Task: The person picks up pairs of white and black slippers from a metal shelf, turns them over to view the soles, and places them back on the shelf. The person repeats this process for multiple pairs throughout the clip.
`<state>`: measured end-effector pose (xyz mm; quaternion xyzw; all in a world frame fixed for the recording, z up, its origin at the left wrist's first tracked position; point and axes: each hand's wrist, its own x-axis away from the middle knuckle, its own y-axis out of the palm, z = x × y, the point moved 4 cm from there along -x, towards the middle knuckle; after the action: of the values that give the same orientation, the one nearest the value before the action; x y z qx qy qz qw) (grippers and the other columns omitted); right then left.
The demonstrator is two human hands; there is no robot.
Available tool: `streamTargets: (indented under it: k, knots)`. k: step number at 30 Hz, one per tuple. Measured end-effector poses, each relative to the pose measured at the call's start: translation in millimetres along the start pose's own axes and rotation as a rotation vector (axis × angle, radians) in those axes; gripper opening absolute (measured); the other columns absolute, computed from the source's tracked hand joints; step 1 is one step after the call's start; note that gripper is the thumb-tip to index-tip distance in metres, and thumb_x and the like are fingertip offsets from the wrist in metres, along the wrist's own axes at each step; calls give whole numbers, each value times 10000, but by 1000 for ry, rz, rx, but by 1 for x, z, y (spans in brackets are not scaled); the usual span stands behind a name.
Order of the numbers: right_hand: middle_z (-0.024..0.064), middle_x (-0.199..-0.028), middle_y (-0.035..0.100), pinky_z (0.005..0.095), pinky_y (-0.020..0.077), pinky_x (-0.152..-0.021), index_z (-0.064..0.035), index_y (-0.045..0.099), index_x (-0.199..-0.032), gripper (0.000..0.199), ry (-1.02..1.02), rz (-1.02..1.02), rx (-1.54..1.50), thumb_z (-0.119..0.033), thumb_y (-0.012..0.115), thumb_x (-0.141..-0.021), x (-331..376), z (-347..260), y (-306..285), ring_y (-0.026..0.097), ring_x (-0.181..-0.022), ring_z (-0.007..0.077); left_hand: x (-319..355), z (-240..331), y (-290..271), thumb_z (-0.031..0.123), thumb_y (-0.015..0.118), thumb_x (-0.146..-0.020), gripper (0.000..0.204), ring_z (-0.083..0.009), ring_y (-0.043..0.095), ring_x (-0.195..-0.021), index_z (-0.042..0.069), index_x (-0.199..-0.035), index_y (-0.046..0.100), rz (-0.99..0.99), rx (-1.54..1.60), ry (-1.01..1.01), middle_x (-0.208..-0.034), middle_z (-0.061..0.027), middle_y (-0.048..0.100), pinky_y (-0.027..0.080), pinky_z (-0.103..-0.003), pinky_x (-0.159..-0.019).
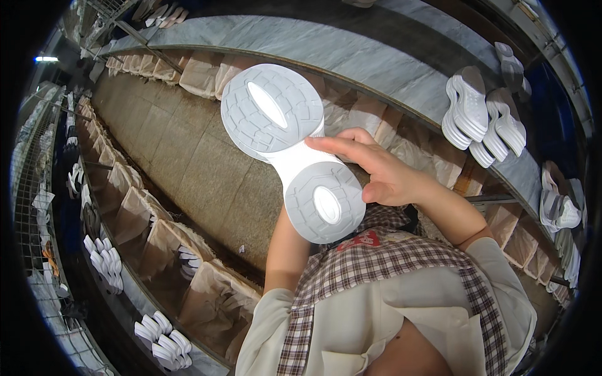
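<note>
In the head view, a white-and-grey shoe sole (296, 161) is mid-frame, tread outward, probably propped by the left hand hidden behind it, whose grip I cannot tell. The right hand (387, 170), loosely spread, touches its narrow waist. Upper right, stacked soles (465, 108) nest on the bench (401, 66), presumably saving room.

We have a shoe sole (295, 160) before us, sacks (213, 291) near left, stacked soles (465, 109) on the right counter (401, 75).
</note>
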<state>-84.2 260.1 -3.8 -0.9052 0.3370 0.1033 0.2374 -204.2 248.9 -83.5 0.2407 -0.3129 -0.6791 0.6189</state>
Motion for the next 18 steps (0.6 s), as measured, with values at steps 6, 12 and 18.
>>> streamTargets:
  k: [6, 12, 18]
  knots:
    - [147, -1157, 502, 363, 309, -978, -37, 330, -1416, 969, -44, 9, 8, -759, 414, -776, 2, -3, 1, 374, -1087, 269, 4, 0, 4, 295, 432, -968, 293, -164, 579, -835, 53, -1117, 504, 47, 96, 54, -978, -86, 566, 526, -285, -655]
    - [170, -1232, 460, 373, 310, -1001, -42, 342, -1407, 866, 3, 11, 41, -608, 566, -791, 8, -2, -1, 366, -1156, 293, 4, -6, 4, 342, 396, -970, 360, -196, 589, -884, 47, -1150, 496, 24, 167, -77, -1014, -109, 573, 536, -304, -698]
    - [218, -1415, 295, 437, 322, -1031, -80, 373, -1385, 900, 106, 113, 495, -425, 766, -654, 21, -32, 8, 304, -1292, 405, -5, -19, -9, 389, 360, -973, 427, -229, 600, -933, 41, -1183, 488, 27, 246, -169, -1049, -132, 579, 545, -323, -742]
